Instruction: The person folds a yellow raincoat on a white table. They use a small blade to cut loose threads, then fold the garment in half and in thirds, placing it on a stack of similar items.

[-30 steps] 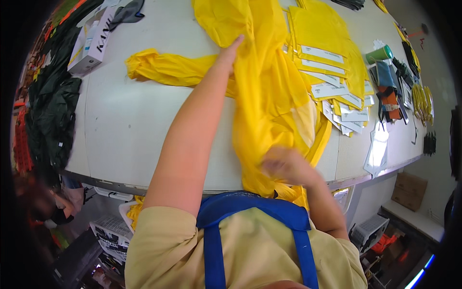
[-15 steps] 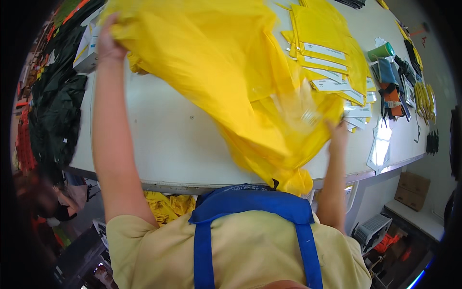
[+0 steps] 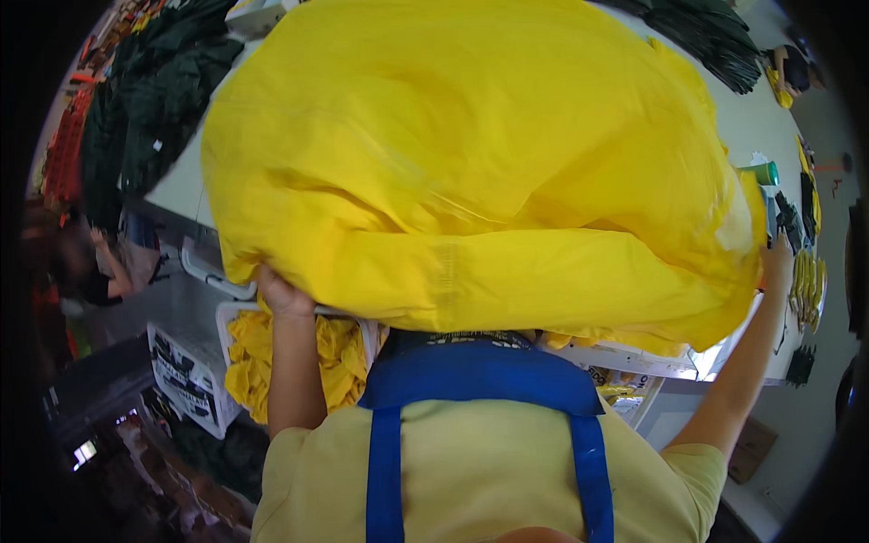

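My one view rides on the head, a fisheye looking steeply down over the chest at the counter [image 3: 181, 185], close in; its rim probably bends straight edges.

big sheet of cloth [image 3: 471, 172] is solid bright yellow, apron [image 3: 480, 389] straps royal blue, shirt [image 3: 489, 471] pale yellow, table [image 3: 751, 118] white

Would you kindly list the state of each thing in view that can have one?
Yellow garment: spread wide and lifted, billowing above the table.
Left hand: shut on the garment's lower left edge.
Right hand: gripping the garment's right edge.
Crate of yellow cloth: open, filled.
Green cup: upright on the table.
Dark garments: piled on the table's left.
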The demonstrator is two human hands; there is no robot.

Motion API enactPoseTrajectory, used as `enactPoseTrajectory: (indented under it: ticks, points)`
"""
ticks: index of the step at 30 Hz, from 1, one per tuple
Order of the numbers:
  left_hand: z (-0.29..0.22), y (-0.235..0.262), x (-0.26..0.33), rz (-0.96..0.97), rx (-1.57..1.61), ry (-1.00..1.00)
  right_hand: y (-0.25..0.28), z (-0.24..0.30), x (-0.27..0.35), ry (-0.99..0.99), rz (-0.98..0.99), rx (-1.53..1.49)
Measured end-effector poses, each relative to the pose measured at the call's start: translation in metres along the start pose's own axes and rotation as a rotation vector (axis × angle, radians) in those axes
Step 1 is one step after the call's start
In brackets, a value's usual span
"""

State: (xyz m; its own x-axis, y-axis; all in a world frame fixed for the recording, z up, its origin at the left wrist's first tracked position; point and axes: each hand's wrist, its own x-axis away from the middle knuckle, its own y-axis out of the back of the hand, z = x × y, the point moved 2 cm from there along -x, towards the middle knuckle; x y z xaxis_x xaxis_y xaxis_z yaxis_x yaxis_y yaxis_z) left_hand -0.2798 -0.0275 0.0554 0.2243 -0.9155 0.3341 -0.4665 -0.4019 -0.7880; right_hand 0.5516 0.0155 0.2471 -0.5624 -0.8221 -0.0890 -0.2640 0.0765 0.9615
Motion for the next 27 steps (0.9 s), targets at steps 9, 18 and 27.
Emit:
enactPoseTrajectory:
  ticks: [9, 18, 27]
  points:
    - [-0.001, 0.044, 0.073, -0.280, -0.150, -0.010, -0.023, 0.267, 0.316, 1.062, 0.154, -0.719]
    - [-0.074, -0.092, 0.036, 0.181, -0.456, -0.310, -0.079, 0.187, 0.243, 0.623, 0.953, -0.872]
    - [0.102, -0.153, -0.117, 0.715, -1.939, -0.403, -0.070, 0.174, 0.139, 0.381, 0.152, -0.464]
